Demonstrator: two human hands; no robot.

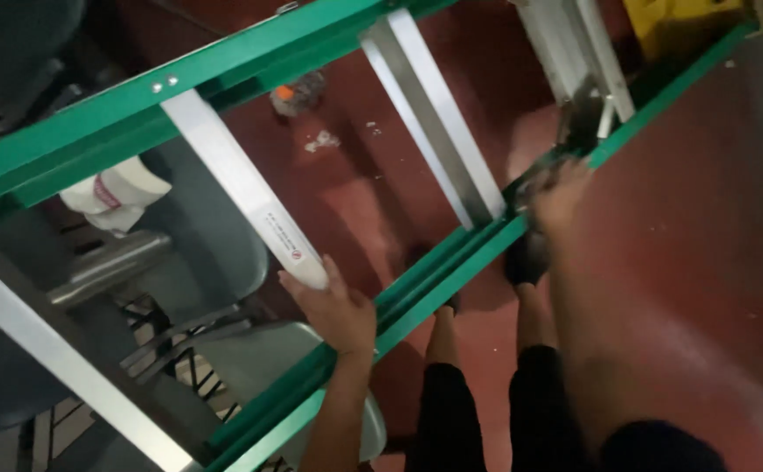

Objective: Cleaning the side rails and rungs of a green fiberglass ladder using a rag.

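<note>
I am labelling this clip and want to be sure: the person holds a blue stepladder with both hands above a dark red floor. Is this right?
Not quite: the stepladder is green, not blue, with silver steps. The head view shows this. The rest holds: the left hand and the right hand both grip its side rail above the dark red floor.

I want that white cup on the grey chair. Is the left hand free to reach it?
Probably not as things stand: the left hand grips the green ladder, whose rails and steps lie between it and the white cup.
</note>
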